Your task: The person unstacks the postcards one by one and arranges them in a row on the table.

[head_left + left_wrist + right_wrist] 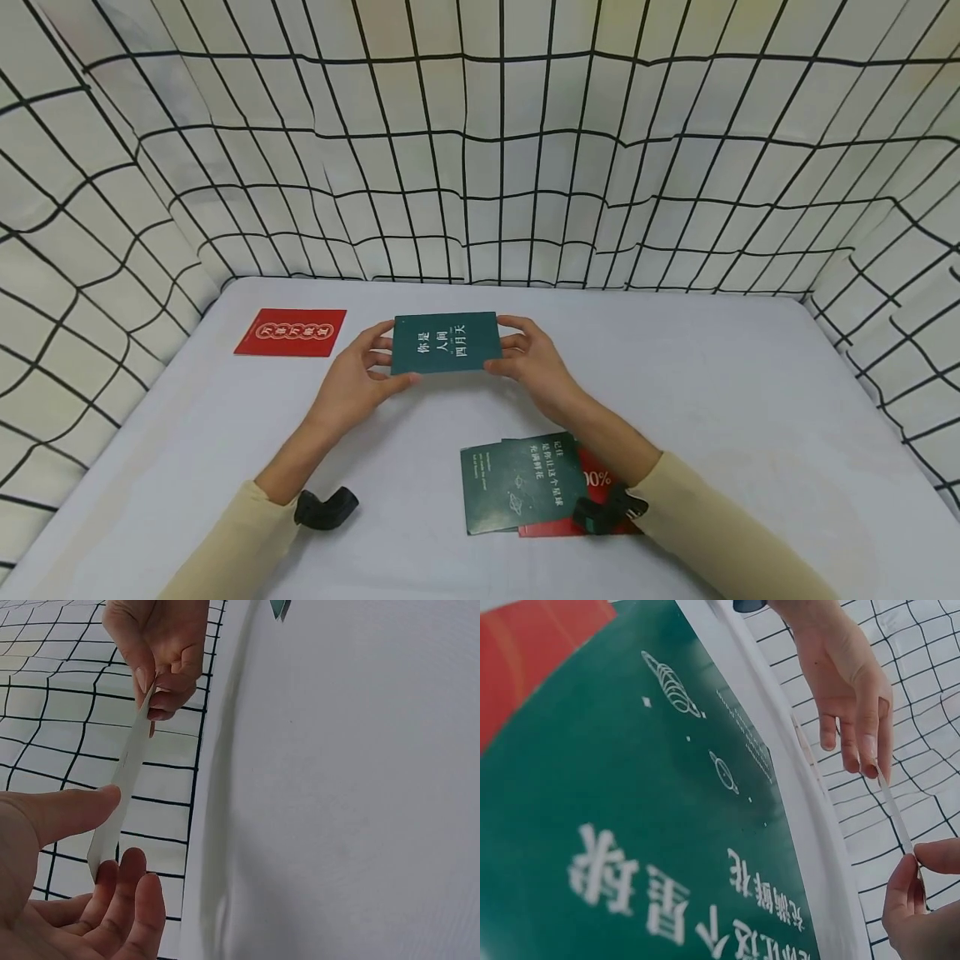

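A dark green card (446,343) with white Chinese characters is held up above the white table between both hands. My left hand (351,379) pinches its left end, thumb near the lower corner and fingers at the edge. At the opposite end my right hand (536,362) grips the card between thumb and fingers. In the left wrist view the card (124,780) appears nearly edge-on and pale, with the left thumb (82,812) on one face. The right wrist view also shows it as a thin strip (895,810) between the hands.
A red card (291,332) with pale lettering lies at the table's far left. Green cards (517,483) overlap a red one (551,527) near the front, partly beneath the right forearm. Black wrist devices (327,508) show at both sleeves. White grid-patterned walls (480,150) surround the table.
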Action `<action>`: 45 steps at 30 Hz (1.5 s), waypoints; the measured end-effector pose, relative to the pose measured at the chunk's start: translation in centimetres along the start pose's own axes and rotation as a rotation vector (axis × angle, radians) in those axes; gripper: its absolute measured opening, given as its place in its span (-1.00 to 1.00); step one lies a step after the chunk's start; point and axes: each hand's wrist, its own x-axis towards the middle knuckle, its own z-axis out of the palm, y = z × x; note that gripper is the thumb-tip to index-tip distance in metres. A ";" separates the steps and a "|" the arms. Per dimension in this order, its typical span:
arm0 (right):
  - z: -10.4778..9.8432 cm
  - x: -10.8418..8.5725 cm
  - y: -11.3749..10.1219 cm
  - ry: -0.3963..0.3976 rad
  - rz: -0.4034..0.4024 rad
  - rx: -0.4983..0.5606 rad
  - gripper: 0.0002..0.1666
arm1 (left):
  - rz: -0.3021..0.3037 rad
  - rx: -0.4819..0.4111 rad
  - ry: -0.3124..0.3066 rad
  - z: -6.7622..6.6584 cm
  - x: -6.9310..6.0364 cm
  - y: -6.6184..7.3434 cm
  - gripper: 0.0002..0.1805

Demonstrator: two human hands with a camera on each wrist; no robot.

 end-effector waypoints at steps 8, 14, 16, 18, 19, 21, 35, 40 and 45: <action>0.5 0.3 -0.1 -0.029 -0.005 -0.009 -0.06 | -0.084 -0.051 0.006 -0.5 0.2 -0.3 -0.10; 1.0 0.7 -0.3 -0.034 0.000 -0.019 -0.05 | -0.116 -0.020 0.045 -0.6 0.3 -0.6 -0.16; 1.2 0.9 -0.3 -0.027 -0.003 -0.027 -0.07 | -0.122 -0.018 0.059 -0.6 0.3 -0.6 -0.17; 1.4 1.1 -0.4 -0.020 -0.006 -0.040 -0.08 | -0.125 -0.011 0.072 -0.7 0.3 -0.6 -0.18; 1.5 1.2 -0.4 -0.018 -0.005 -0.043 -0.09 | -0.128 -0.007 0.079 -0.7 0.3 -0.7 -0.19; 1.6 1.4 -0.4 -0.019 -0.001 -0.054 -0.09 | -0.133 0.002 0.093 -0.8 0.2 -0.7 -0.20; 2.6 2.6 -0.3 -0.023 0.030 -0.099 -0.12 | -0.178 -0.043 0.091 -1.4 0.4 -1.5 -0.25; 2.8 3.1 -0.1 -0.014 0.021 -0.148 -0.14 | -0.211 -0.068 0.072 -1.4 0.7 -1.6 -0.22; 3.0 3.5 -0.2 -0.009 0.015 -0.162 -0.17 | -0.223 -0.078 0.063 -1.5 1.0 -1.8 -0.22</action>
